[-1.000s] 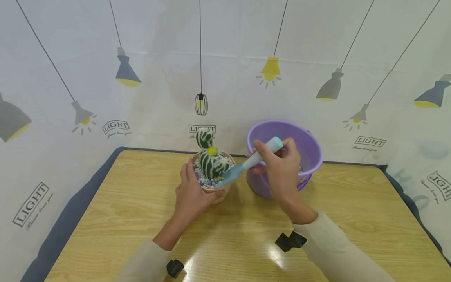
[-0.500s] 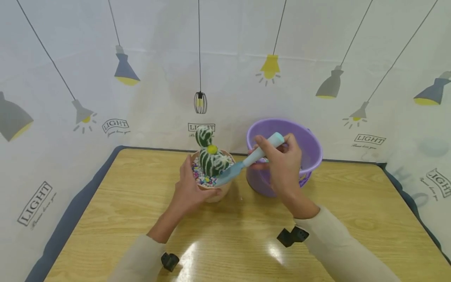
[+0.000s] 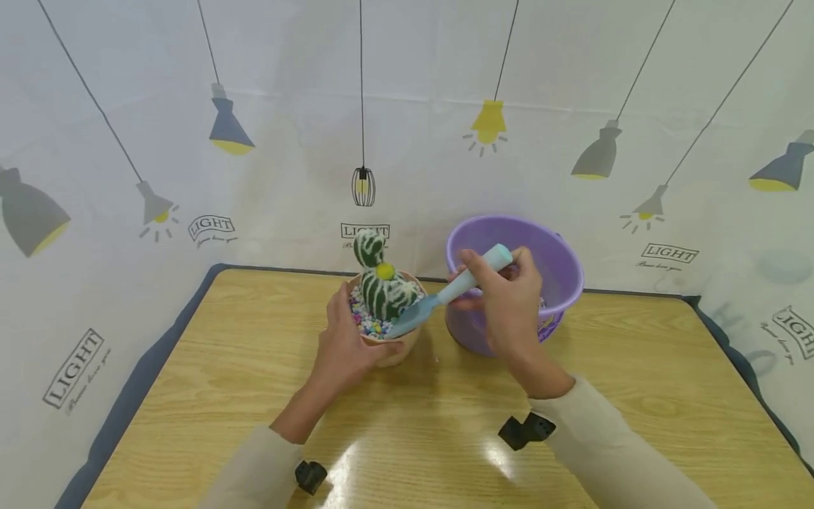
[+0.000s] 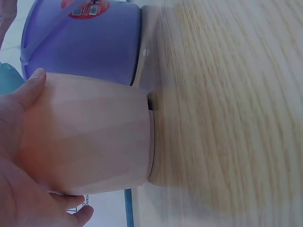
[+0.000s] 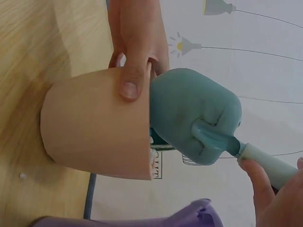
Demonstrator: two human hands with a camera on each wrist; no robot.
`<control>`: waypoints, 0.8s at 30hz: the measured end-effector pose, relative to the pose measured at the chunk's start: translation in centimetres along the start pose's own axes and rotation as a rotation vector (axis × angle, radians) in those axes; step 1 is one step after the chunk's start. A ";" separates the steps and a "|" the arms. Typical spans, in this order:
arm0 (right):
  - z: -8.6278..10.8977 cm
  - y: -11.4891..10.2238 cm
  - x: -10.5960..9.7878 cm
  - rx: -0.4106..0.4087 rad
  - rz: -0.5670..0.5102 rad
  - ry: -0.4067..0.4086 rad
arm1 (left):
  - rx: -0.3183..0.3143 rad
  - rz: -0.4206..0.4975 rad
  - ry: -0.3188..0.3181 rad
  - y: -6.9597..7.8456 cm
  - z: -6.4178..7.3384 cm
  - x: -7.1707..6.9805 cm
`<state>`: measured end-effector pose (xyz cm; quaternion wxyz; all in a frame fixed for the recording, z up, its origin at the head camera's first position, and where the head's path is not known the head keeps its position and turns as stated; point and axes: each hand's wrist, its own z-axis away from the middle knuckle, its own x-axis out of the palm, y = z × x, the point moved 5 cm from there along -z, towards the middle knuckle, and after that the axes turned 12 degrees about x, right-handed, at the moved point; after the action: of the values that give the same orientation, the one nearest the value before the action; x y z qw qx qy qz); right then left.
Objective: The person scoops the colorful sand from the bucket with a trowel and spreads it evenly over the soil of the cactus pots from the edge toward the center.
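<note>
A peach flower pot [image 4: 90, 137] stands on the table, filled with colourful pebbles [image 3: 371, 326] around a green-and-white cactus [image 3: 380, 297] with a yellow flower. My left hand [image 3: 340, 346] grips the pot's rim from the left, thumb on the front wall and the other fingers on the far side. In my right hand [image 3: 511, 304] is the pale handle of a blue-green garden trowel [image 5: 194, 113]. Its blade slants down over the pot's right rim, tip at the pebbles beside the cactus. In the right wrist view the blade's back hides most of the cactus.
Just right of the pot, behind my right hand, stands a purple bucket [image 3: 559, 272] with some pebbles visible inside. A tiny white bit [image 5: 22, 175] lies on the wooden table [image 3: 432, 438]. A wall sheet [image 3: 420, 162] printed with lamps closes off the back.
Both hands keep their holds on the pot and the trowel. The trowel blade has shifted only slightly at the pebbles; the head view sways a little.
</note>
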<state>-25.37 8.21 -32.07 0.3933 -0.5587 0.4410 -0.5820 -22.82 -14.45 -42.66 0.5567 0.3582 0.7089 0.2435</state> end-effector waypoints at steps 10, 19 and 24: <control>-1.0 -2.0 -2.0 -0.042 -0.014 0.044 | 0.040 -0.021 -0.052 0.0 -0.7 -0.7; -2.5 -4.6 -4.1 -0.138 -0.143 0.051 | 0.148 0.032 -0.073 -0.1 -1.9 -0.9; -3.6 -5.4 -5.3 -0.143 -0.191 0.093 | 0.106 0.036 -0.075 -0.3 -1.5 -0.7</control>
<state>-28.37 15.18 -28.53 0.2742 -0.5974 0.4438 -0.6091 -24.22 -15.08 -42.03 0.5586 0.4089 0.6928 0.2019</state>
